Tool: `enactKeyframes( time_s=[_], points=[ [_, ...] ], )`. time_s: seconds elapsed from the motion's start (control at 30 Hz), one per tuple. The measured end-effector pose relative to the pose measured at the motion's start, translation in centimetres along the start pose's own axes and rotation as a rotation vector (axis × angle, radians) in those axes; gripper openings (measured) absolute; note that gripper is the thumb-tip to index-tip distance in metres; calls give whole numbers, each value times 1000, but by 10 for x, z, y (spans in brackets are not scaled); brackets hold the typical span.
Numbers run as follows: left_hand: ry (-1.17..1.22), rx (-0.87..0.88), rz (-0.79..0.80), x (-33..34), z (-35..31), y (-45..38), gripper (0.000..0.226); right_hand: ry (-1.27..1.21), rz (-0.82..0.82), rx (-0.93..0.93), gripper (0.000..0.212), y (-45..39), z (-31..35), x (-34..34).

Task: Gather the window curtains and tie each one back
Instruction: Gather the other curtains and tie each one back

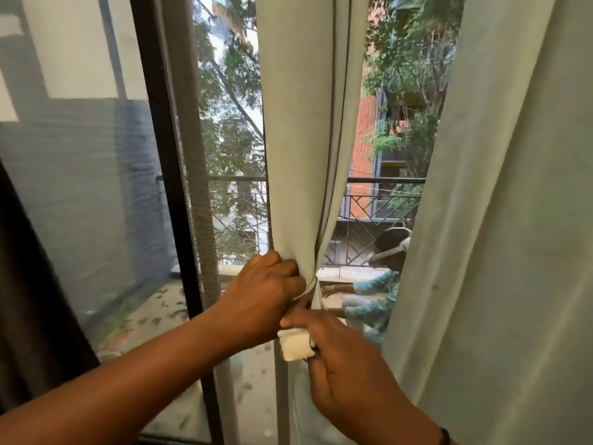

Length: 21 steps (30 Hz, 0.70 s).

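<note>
Where our left hand (266,290) curls tight round the gathered pale green fabric curtain (298,155), our right hand (333,358) pinches its white tie-back band (295,345); fingertips hidden.

matt pale cloth curtain (298,123), white fabric tie (293,345), fine mesh screen (96,203)

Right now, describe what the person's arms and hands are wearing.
Both forearms are bare, with no sleeves in view. The left hand shows no ring or band. The right hand has a thin dark band at its wrist, near the picture's bottom edge. No gloves.
</note>
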State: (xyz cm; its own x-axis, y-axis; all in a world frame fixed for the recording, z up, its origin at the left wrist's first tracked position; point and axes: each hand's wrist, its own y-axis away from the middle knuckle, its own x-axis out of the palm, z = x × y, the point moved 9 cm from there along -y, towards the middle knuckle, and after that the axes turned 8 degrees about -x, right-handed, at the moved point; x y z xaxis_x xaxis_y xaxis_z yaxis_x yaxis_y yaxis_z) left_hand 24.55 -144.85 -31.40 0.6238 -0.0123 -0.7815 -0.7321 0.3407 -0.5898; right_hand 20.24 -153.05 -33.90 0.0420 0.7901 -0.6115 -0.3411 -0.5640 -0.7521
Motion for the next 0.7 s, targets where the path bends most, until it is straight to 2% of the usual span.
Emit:
enactKeyframes(
  time_s=[0.1,0.2,0.27,0.43,0.5,0.6,0.7],
  points=[
    [89,45,89,15,11,-7,24,-161,15,52,42,-10,-6,14],
    [110,56,80,25,28,-15,29,-255,84,65,38,-24,-13,29],
    [158,40,99,32,45,-22,29,-329,94,156,40,-31,-23,39],
    [255,44,283,53,80,-31,22,-536,127,391,37,-47,-36,65],
    [263,43,354,59,91,-34,25,-464,110,444,32,-52,-41,75],
    [317,65,461,65,102,-40,33,-385,18,484,28,-56,-46,98],
    [515,48,639,80,111,-39,39,-437,-251,694,20,-43,-71,114]
  ],
)
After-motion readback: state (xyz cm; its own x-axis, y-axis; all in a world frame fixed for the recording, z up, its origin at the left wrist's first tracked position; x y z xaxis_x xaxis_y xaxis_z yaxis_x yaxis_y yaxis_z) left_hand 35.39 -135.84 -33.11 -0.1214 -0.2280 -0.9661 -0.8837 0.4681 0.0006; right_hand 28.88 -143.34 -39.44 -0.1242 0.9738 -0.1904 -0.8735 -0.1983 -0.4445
